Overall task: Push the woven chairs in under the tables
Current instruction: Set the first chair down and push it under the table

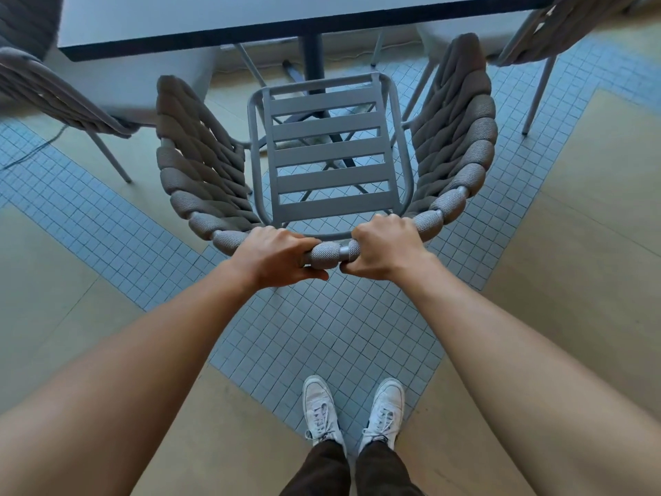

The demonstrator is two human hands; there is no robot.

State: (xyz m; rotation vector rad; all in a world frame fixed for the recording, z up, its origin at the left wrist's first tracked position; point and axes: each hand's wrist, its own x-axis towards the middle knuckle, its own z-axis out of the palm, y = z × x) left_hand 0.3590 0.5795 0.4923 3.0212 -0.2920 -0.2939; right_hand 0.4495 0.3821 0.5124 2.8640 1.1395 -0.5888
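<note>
While both hands grip its top rail | taupe woven-rope chair with grey slatted metal seat (327, 155) | left hand (275, 255), right hand (384, 245) clenched | seat front under white table (250, 19)

A café or canteen seating area: pedestal table (250, 19), several matching woven chairs (200, 173), mosaic-tiled floor (322, 334).

Seen from above, the left hand (277, 257) and right hand (384, 247) both grip the top rail of a woven chair (327, 162), whose slatted seat front sits just short of the surface (250, 19) edge, white shoes (352, 411) standing on the tiled floor (322, 334).
</note>
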